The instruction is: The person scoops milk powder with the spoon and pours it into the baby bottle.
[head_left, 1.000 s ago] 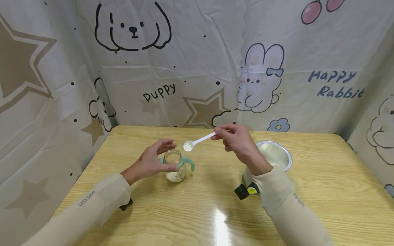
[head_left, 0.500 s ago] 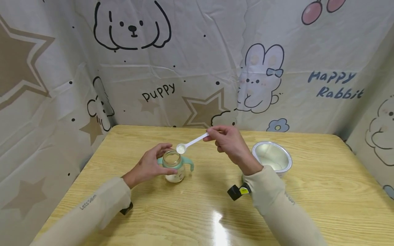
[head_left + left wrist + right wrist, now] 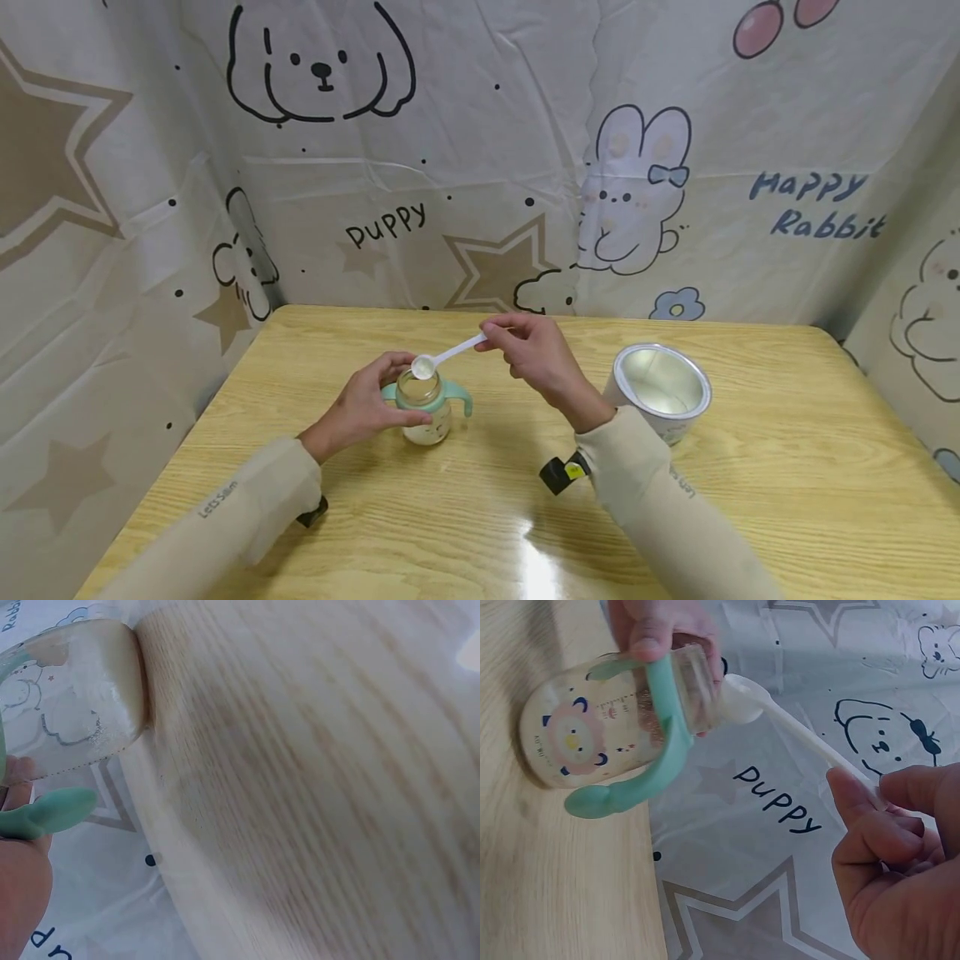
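Observation:
A clear baby bottle with mint-green handles stands upright and uncapped on the table. Pale contents lie at its bottom, seen in the left wrist view. My left hand grips it round the neck from the left, with the thumb at the green collar and fingers behind. Between thumb and fingertips, my right hand pinches the end of a white measuring scoop. The scoop's bowl holds pale powder and is right at the bottle's mouth, overlapping the far rim in the head view.
An uncovered silver-rimmed can stands to the right, beyond my right forearm; its inside is shiny. The wooden table ends at a printed cloth hanging along the back and sides. Black wrist cameras stick out below both sleeves.
My right hand has carried the scoop left and slightly down, from beside the bottle to its mouth. My left hand has closed in from around the bottle's neck onto it.

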The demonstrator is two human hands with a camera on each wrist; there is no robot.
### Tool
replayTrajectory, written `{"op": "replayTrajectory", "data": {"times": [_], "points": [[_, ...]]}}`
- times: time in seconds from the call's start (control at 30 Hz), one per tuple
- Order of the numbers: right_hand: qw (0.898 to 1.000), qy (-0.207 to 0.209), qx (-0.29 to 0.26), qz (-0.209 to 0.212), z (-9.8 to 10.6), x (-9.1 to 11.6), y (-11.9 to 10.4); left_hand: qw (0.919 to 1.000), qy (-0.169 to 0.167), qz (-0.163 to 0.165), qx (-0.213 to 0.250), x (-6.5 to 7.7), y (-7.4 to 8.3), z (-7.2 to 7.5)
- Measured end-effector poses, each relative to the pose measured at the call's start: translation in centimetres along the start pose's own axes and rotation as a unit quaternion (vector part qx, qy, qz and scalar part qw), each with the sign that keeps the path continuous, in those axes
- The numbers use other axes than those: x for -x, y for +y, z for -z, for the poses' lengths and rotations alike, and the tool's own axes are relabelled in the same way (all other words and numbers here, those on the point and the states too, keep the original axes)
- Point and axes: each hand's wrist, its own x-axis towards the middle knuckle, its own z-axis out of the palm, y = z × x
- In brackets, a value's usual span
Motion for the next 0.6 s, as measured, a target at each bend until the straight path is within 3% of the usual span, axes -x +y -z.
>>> {"op": "replayTrajectory", "data": {"times": [0.2,0.4,0.6], "points": [[0.997,-0.011,0.067,0.036,-0.26,0.27,0.41,1.0000,0.000,0.005,-0.004,0.09,-0.15,-0.02],[0.986,-0.017,0.153,0.066,-0.23,0.63,0.60,0.9998,0.004,0.008,-0.015,-0.03,-0.13,-0.05],[0.980,-0.022,0.183,0.069,-0.21,0.78,0.84,0.9999,0.001,0.010,-0.011,-0.01,-0.05,0.00]]}}
